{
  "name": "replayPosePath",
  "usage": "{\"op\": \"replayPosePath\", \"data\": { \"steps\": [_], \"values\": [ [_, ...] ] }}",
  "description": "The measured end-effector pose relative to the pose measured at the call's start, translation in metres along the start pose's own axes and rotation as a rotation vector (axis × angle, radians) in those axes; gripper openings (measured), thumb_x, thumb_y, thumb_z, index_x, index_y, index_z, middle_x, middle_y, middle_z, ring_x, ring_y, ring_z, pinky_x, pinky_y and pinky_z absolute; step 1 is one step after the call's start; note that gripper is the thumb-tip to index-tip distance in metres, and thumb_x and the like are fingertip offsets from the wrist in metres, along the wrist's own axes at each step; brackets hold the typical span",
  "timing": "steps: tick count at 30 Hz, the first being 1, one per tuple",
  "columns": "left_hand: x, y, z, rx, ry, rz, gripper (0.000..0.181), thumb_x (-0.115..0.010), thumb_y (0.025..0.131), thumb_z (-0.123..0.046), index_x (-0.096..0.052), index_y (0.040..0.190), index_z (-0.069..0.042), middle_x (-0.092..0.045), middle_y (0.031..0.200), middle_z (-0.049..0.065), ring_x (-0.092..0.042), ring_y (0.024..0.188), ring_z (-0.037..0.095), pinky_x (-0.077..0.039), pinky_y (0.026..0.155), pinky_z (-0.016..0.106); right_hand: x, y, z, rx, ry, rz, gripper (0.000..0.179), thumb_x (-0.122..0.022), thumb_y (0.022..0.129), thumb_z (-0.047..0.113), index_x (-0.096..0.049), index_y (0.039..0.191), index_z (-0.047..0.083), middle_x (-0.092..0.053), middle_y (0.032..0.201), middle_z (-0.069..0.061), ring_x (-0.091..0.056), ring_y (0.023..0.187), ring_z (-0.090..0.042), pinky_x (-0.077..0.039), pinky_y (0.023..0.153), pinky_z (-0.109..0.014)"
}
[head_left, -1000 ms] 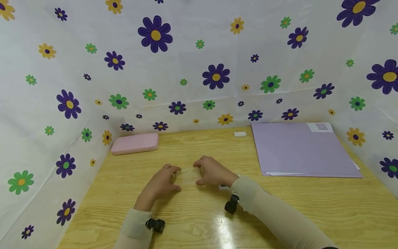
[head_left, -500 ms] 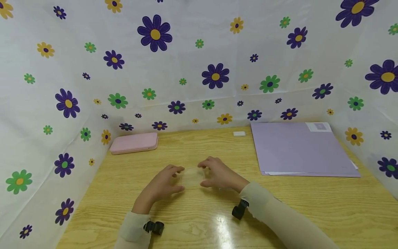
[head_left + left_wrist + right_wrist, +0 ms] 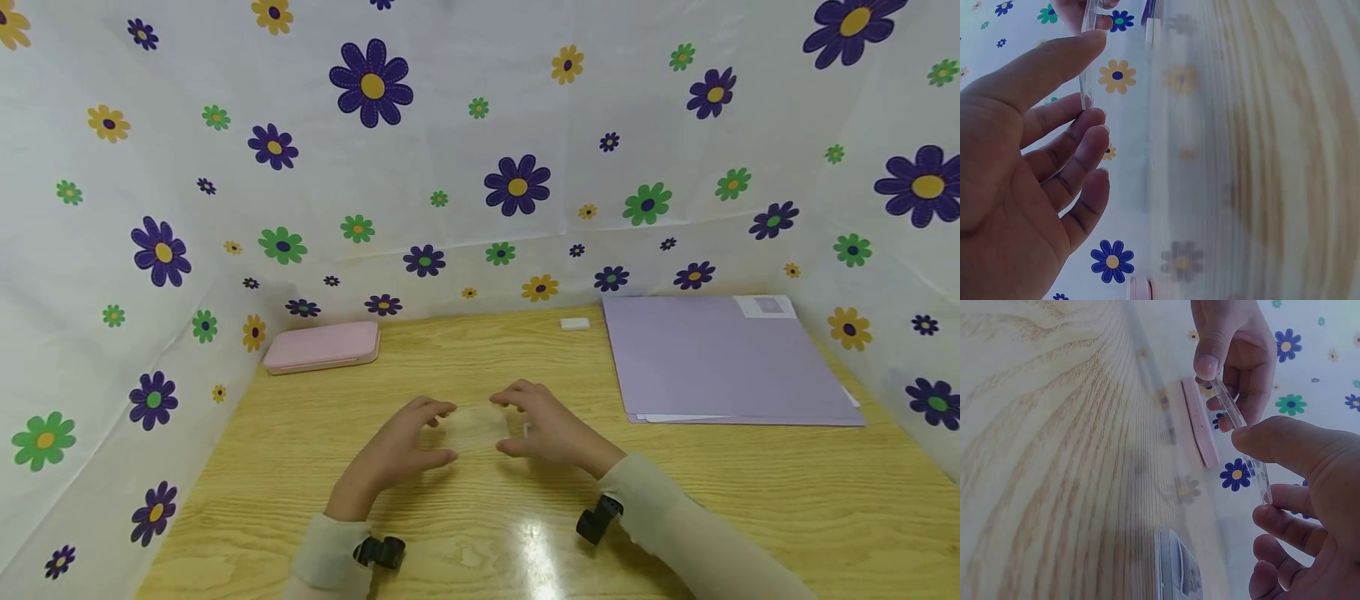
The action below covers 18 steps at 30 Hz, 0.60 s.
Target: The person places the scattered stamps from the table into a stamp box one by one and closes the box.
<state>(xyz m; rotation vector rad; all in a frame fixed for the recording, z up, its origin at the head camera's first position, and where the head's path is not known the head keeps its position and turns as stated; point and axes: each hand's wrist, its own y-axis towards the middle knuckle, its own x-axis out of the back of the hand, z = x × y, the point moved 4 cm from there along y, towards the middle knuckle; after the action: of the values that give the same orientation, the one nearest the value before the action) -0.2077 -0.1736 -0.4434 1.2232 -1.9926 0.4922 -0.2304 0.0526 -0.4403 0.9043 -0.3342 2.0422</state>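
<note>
Both hands hold a thin, clear rectangular plastic piece (image 3: 476,427) between them, above the wooden table. My left hand (image 3: 401,442) pinches its left end; in the left wrist view the thumb (image 3: 1066,59) lies on one face and fingertips reach its lower edge. At the other end my right hand (image 3: 551,429) grips it between thumb (image 3: 1272,440) and fingers. Seen from the right wrist, the clear piece (image 3: 1260,478) appears nearly edge-on, slightly tilted, with the table surface off to the side. Part of a flat white-edged object (image 3: 1179,569) lies on the table near the right hand.
A pink case (image 3: 322,347) lies at the back left of the table (image 3: 480,533). Toward the back stands a small white block (image 3: 575,324), left of a lilac folder (image 3: 727,358) with papers sticking out. A flower-patterned cloth (image 3: 450,150) walls off the back and sides.
Both hands have shifted a little to the right with the clear plastic piece between them. The flat object by the right wrist has become mostly covered by that hand.
</note>
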Motion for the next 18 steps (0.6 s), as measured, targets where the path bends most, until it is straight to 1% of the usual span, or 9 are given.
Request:
{"op": "replayPosePath", "data": {
  "steps": [4,11,14,18],
  "values": [
    [-0.003,0.003,-0.007,-0.011,-0.034,-0.001,0.062,-0.078,0.087,-0.02,-0.052,0.141,-0.005,-0.054,0.128,0.012,-0.055,0.113,0.03,-0.05,0.089,0.049,0.004,-0.007,-0.002,-0.015,0.005,-0.013,0.062,-0.079,0.086,0.021,-0.054,0.14,0.008,-0.052,0.131,-0.003,-0.049,0.113,-0.028,-0.047,0.089,-0.046],
    [-0.011,0.01,-0.017,-0.044,-0.024,-0.008,0.062,-0.078,0.088,-0.023,-0.052,0.142,-0.006,-0.053,0.13,0.011,-0.055,0.112,0.027,-0.051,0.088,0.046,0.014,-0.021,-0.005,-0.037,0.02,-0.049,0.063,-0.08,0.085,0.021,-0.054,0.141,0.008,-0.052,0.132,-0.002,-0.05,0.113,-0.028,-0.047,0.089,-0.048],
    [-0.014,0.013,-0.02,-0.044,-0.032,-0.006,0.063,-0.078,0.088,-0.022,-0.051,0.143,-0.007,-0.053,0.131,0.011,-0.055,0.113,0.025,-0.051,0.089,0.045,0.018,-0.025,-0.007,-0.031,0.022,-0.059,0.063,-0.08,0.085,0.021,-0.054,0.141,0.007,-0.053,0.131,-0.004,-0.05,0.114,-0.03,-0.046,0.09,-0.049],
    [-0.018,0.016,-0.026,-0.051,-0.039,-0.008,0.064,-0.078,0.087,-0.022,-0.051,0.143,-0.006,-0.053,0.131,0.011,-0.055,0.113,0.026,-0.05,0.089,0.046,0.022,-0.031,-0.009,-0.02,0.014,-0.066,0.062,-0.079,0.086,0.021,-0.054,0.14,0.006,-0.054,0.13,-0.008,-0.049,0.114,-0.031,-0.045,0.091,-0.051]
  ]
}}
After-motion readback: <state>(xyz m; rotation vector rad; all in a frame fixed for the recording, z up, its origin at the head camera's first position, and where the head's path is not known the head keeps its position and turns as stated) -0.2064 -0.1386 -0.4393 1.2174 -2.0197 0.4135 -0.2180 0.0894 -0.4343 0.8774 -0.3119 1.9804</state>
